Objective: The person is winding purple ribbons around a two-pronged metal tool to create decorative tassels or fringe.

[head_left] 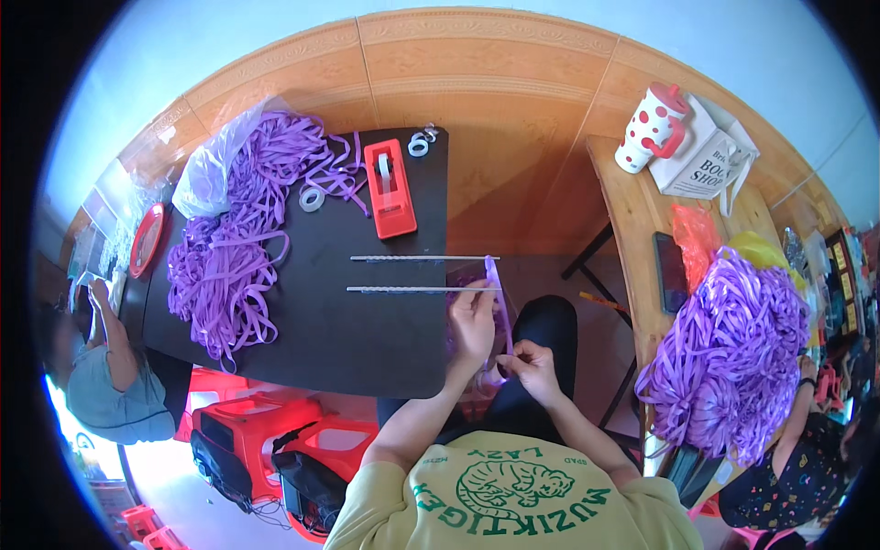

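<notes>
Where the thin purple ribbon strip (496, 302) is passing behind the left hand (472, 323), its middle is lying hidden, and its lower end is being lost against the dark trousers. The strip is running with its long axis near vertical, top end pointing to twelve o'clock at the tip of the upper of two thin metal rods (423, 258), which are jutting off the black rectangular tabletop (367, 321) toward three o'clock. The left hand is curling shut around the strip beside the lower rod; the right hand (532, 365), at five o'clock from it, is pinching the strip's lower part between closed fingertips.

At ten o'clock on the table, a loose heap of purple ribbon loops (234, 238) is spilling from a clear plastic bag (206, 165). A red plastic tape dispenser (390, 188) is sitting at twelve o'clock, with a clear tape roll (312, 199) just beside it. At three o'clock, a second purple ribbon pile (733, 353) is covering a wooden bench (628, 229); the picture's edge is cutting off a neighbouring person's arm (110, 335) at nine o'clock.
</notes>
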`<state>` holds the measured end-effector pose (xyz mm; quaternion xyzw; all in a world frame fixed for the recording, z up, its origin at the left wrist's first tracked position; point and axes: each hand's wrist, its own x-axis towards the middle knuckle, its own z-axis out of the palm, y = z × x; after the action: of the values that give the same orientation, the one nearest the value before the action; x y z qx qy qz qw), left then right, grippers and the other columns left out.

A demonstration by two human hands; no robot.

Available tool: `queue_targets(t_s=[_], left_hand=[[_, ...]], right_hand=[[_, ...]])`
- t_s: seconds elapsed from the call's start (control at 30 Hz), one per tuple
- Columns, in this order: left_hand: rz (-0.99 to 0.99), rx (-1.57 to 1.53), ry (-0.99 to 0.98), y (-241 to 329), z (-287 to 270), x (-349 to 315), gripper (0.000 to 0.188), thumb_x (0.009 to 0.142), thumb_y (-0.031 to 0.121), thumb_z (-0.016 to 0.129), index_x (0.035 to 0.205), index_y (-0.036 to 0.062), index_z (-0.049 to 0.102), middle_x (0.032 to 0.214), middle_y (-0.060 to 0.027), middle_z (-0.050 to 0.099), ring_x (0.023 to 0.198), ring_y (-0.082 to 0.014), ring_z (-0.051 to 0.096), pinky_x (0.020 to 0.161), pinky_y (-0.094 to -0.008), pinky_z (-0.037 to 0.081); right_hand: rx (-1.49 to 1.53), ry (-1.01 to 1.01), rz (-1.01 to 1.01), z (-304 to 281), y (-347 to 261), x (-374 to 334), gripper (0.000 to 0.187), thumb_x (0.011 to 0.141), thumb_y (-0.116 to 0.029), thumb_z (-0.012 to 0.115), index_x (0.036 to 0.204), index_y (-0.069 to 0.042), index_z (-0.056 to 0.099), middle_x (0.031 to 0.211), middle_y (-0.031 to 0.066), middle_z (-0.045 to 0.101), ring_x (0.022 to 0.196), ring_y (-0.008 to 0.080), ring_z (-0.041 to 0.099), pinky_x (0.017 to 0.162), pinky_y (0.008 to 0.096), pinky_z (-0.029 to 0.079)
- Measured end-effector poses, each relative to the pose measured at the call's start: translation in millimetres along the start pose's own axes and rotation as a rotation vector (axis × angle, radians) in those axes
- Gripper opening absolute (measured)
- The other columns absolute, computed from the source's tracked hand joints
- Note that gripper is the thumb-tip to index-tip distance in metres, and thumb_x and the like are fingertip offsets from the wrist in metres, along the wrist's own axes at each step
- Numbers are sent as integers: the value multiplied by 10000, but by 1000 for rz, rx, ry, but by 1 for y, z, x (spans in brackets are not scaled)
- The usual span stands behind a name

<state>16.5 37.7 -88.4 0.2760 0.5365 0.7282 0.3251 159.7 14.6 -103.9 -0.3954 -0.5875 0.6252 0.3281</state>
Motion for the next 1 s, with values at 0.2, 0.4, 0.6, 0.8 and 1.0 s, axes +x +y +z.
queue_targets(t_s=[0.2, 0.4, 0.6, 0.8, 1.0], left_hand=[[-101, -28, -87, -3, 9, -6, 117, 889, 59, 596, 964, -17, 643, 765, -46, 642, 638, -81, 579, 610, -212, 467], [-183, 76, -377, 0, -4, -26, 111, 886, 72, 605, 918, -25, 648, 766, -51, 646, 668, -87, 599, 636, -222, 478], [-333, 0, -598, 5, -35, -45, 104, 866, 48, 610, 930, -20, 655, 911, -90, 632, 794, -126, 625, 678, -226, 477], [-205, -326, -682, 30, -31, -52, 79, 831, -56, 546, 846, -33, 620, 1049, -147, 582, 890, -195, 617, 799, -283, 489], [-174, -295, -745, 61, -32, -51, 86, 802, -63, 568, 858, -8, 603, 964, -134, 587, 719, -137, 577, 687, -263, 477]], right_hand=[[145, 488, -184, -52, 12, 24, 148, 829, -69, 664, 699, -44, 600, 622, 12, 588, 562, 60, 532, 526, 211, 392], [321, 779, -299, -96, 3, 36, 146, 836, -81, 686, 738, -36, 587, 636, -27, 528, 562, 24, 445, 544, 183, 341], [132, 636, -337, -115, 3, 35, 51, 849, -36, 634, 829, -16, 591, 667, -27, 544, 585, 39, 483, 568, 183, 375], [104, -66, -144, -78, -60, 14, 502, 718, 58, 582, 1216, 5, 556, 1159, 91, 574, 1085, 185, 546, 916, 311, 430], [-35, -476, -441, -57, -86, 22, 320, 752, 40, 652, 1069, 5, 630, 934, 95, 615, 870, 196, 579, 782, 296, 447]])
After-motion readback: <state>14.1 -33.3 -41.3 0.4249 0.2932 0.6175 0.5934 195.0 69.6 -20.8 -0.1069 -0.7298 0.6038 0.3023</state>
